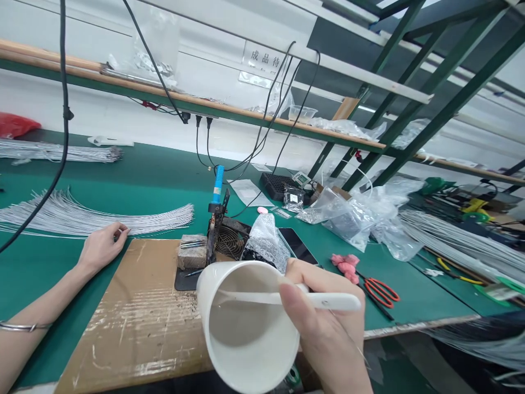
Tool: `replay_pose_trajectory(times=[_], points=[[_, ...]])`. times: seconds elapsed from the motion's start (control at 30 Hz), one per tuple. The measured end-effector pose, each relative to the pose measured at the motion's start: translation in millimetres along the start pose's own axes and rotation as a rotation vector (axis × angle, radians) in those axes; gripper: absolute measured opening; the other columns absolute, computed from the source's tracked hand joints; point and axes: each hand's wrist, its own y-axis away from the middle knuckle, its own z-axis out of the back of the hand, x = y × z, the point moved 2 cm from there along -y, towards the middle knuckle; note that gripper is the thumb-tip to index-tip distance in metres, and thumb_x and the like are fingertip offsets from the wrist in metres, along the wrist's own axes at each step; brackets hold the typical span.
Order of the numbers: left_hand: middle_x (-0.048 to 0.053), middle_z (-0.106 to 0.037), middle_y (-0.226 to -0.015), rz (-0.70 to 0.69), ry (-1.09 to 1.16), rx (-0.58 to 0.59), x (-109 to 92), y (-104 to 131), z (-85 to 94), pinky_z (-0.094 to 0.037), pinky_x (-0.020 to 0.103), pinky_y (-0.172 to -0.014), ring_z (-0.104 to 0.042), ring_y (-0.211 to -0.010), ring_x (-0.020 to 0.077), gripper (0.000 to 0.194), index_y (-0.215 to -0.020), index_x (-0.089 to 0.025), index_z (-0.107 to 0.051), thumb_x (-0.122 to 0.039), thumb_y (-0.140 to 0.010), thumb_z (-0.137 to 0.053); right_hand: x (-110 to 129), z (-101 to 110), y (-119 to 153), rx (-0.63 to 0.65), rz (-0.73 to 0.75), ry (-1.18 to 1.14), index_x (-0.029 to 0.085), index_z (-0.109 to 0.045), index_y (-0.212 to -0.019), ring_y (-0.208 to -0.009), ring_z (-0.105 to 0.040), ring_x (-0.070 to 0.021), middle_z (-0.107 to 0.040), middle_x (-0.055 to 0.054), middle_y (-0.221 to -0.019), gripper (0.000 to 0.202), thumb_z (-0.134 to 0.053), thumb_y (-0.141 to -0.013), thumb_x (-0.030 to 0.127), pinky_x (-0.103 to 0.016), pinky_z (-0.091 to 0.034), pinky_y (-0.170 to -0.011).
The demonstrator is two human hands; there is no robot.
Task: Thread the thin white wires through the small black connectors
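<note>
Right of the mug [254, 350], I note the right hand [334, 334] holding it and a spoon [338, 302]; left hand [100, 249], farther, narrowed beside wires [159, 221], grip unconfirmed.

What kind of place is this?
It looks like a workshop, maybe for electrical work. The green bench holds bundled thin wires, what looks like a blue-handled soldering iron and red-handled scissors.
</note>
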Motion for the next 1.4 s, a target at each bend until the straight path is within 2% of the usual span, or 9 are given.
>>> replay_pose_trajectory(times=[0.17, 0.33, 0.47, 0.53, 0.63, 0.73, 0.87, 1.1, 1.4], points=[[0.009, -0.069, -0.117, 0.04, 0.066, -0.044, -3, 1, 4.4, -0.06, 0.043, -0.087, -0.069, -0.1, 0.0235, 0.032, -0.122, -0.014, -0.065, -0.038, -0.1, -0.064, -3, 0, 4, 0.02, -0.018, -0.001, 0.02, -0.036, -0.051, -0.046, -0.028, -0.0082, -0.032, 0.006, -0.05, 0.06, -0.065, -0.092, 0.053, -0.025, -0.02, -0.041], [0.004, -0.068, -0.1, 0.113, 0.169, -0.209, -12, 16, 37.3, -0.053, 0.037, -0.089, -0.062, -0.083, 0.017, 0.044, -0.118, -0.012, -0.062, -0.051, -0.103, -0.047, -3, -3, 22, 0.085, -0.089, -0.009, 0.02, -0.038, -0.051, -0.046, -0.029, -0.0092, -0.033, 0.005, -0.05, 0.06, -0.063, -0.093, 0.055, -0.026, -0.02, -0.043], [0.005, -0.066, -0.115, 0.004, 0.301, -0.234, -47, 80, 69.3, -0.056, 0.035, -0.085, -0.062, -0.083, 0.0184, 0.062, -0.137, -0.021, -0.051, -0.067, -0.099, -0.034, -1, -13, 34, 0.161, -0.107, -0.02, 0.021, -0.038, -0.051, -0.045, -0.029, -0.0088, -0.034, 0.006, -0.05, 0.054, -0.065, -0.091, 0.045, -0.026, -0.022, -0.042], [0.005, -0.065, -0.124, -0.27, 0.498, -0.073, -74, 127, 77.8, -0.058, 0.043, -0.096, -0.067, -0.099, 0.0268, 0.071, -0.138, -0.032, -0.051, -0.078, -0.085, -0.05, 0, -20, 36, 0.197, -0.122, -0.018, 0.021, -0.036, -0.051, -0.044, -0.029, -0.0082, -0.033, 0.007, -0.049, 0.052, -0.066, -0.089, 0.04, -0.025, -0.022, -0.042], [0.001, -0.055, -0.149, -0.547, 0.504, 0.185, -111, 190, 76.1, -0.058, 0.052, -0.107, -0.06, -0.128, 0.0375, 0.109, -0.155, -0.051, -0.032, -0.069, -0.061, -0.084, 1, -31, 38, 0.24, -0.141, -0.025, 0.022, -0.035, -0.05, -0.044, -0.028, -0.0078, -0.032, 0.007, -0.049, 0.05, -0.067, -0.086, 0.036, -0.025, -0.023, -0.043], [0.001, -0.043, -0.162, -0.626, 0.481, 0.237, -130, 220, 62.5, -0.056, 0.055, -0.112, -0.052, -0.14, 0.0371, 0.113, -0.163, -0.051, -0.006, -0.062, -0.076, -0.077, 3, -38, 39, 0.28, -0.143, -0.017, 0.022, -0.034, -0.051, -0.044, -0.027, -0.0076, -0.032, 0.008, -0.049, 0.048, -0.066, -0.085, 0.033, -0.024, -0.024, -0.043], [0.003, -0.038, -0.166, -0.591, 0.521, 0.254, -132, 220, 43.7, -0.056, 0.056, -0.111, -0.05, -0.143, 0.0371, 0.102, -0.164, -0.047, -0.003, -0.061, -0.085, -0.066, 4, -39, 43, 0.29, -0.122, -0.005, 0.022, -0.034, -0.052, -0.044, -0.028, -0.0077, -0.031, 0.008, -0.049, 0.048, -0.065, -0.086, 0.034, -0.024, -0.023, -0.043], [0.006, -0.05, -0.155, -0.572, 0.461, 0.195, -123, 211, 27.9, -0.061, 0.05, -0.105, -0.055, -0.138, 0.0359, 0.095, -0.161, -0.048, -0.019, -0.059, -0.083, -0.072, -9, -23, 50, 0.207, -0.144, 0.06, 0.023, -0.034, -0.054, -0.047, -0.027, -0.0093, -0.032, 0.007, -0.051, 0.047, -0.065, -0.087, 0.033, -0.026, -0.022, -0.044], [0.011, -0.057, -0.144, -0.459, 0.419, 0.161, -113, 203, 32.1, -0.048, 0.047, -0.11, -0.056, -0.133, 0.0336, 0.076, -0.156, -0.033, -0.031, -0.049, -0.092, -0.068, -18, -6, 48, 0.146, -0.217, 0.035, 0.02, -0.037, -0.051, -0.046, -0.028, -0.0072, -0.033, 0.008, -0.049, 0.049, -0.068, -0.087, 0.03, -0.023, -0.024, -0.044]])
